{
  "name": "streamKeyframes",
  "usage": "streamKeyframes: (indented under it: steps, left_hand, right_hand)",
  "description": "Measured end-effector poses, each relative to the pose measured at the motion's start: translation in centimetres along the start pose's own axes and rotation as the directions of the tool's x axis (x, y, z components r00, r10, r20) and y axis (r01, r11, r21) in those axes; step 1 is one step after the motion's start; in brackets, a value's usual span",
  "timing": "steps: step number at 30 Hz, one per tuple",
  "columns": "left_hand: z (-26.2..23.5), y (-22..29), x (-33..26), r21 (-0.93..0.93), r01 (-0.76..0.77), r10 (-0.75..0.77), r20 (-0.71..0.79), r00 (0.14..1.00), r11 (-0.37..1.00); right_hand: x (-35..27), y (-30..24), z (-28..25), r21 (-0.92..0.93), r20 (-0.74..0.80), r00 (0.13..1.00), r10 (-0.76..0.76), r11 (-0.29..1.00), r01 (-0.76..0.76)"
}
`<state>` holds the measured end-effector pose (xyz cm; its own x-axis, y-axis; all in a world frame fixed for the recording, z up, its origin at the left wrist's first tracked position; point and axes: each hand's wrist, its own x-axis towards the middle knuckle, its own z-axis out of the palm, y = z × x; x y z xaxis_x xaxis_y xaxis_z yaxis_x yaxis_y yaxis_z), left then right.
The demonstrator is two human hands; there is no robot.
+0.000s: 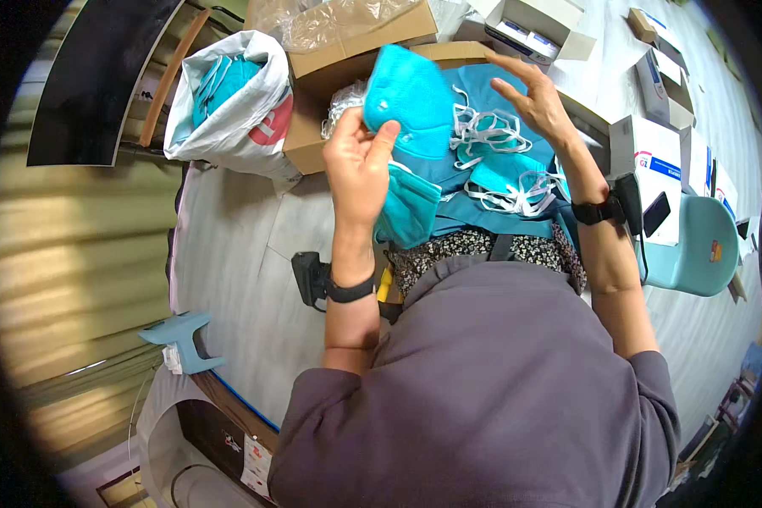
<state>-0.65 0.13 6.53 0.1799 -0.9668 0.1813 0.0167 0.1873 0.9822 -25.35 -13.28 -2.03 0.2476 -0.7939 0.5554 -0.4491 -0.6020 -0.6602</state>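
My left hand point(360, 161) pinches a teal face mask point(411, 97) by its lower left edge, thumb in front, and holds it up over my lap. Raised to the right of it is my right hand point(529, 97), fingers apart and nothing in them. On the dark teal cloth point(474, 85) over my lap lies a loose heap of teal masks point(508, 173) with tangled white straps. Another teal mask or small stack point(408, 206) rests by my left wrist, partly hidden behind the hand.
A white sack point(229, 135) with teal masks inside stands at the left. Ahead is an open cardboard box point(313, 93) with clear plastic. White cartons point(652, 165) and a pale teal stool point(707, 245) are at the right. A blue-grey stool point(186, 343) stands lower left.
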Motion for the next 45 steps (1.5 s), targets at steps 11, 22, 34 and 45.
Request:
streamKeyframes:
  steps: [11,22,34,45]
  left_hand:
    - [2.0,-4.2,1.6,0.024,-0.018,0.021,-0.141,0.99,1.0]
    - [-0.4,-4.7,0.4,0.18,-0.114,0.114,0.015,0.993,0.977]
    - [2.8,-4.1,-1.0,0.297,-0.012,-0.065,0.25,0.966,0.955]
    - [3.6,-5.8,-1.0,-0.038,0.035,-0.038,-0.102,0.994,0.999]
  right_hand:
    - [-0.9,-8.3,0.6,0.557,0.545,0.838,0.025,0.736,-0.384]
    - [-2.8,-3.7,0.9,0.125,0.802,0.589,-0.097,0.992,-0.008]
    - [1.1,-9.2,-1.0,0.445,0.186,0.979,-0.079,0.896,-0.013]
    - [-3.6,-11.7,1.0,0.07,0.117,0.986,0.123,0.989,-0.131]
